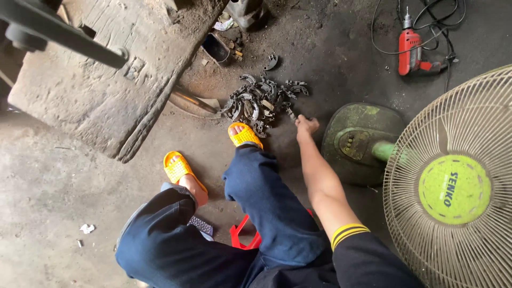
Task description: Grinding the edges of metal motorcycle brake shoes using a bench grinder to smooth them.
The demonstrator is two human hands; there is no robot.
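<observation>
Right hand closed on metal piece beside scrap pile, fan close right, red drill beyond

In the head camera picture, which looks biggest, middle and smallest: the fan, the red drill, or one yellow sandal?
1. Fan, biggest, though nearest the camera.
2. Red drill.
3. Yellow sandal. Drill and sandal look close in size, so that order is unsure.

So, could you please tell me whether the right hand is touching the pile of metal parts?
Touching. The head view shows the right hand closed at the pile's right edge, fingers meeting a part there.
</observation>
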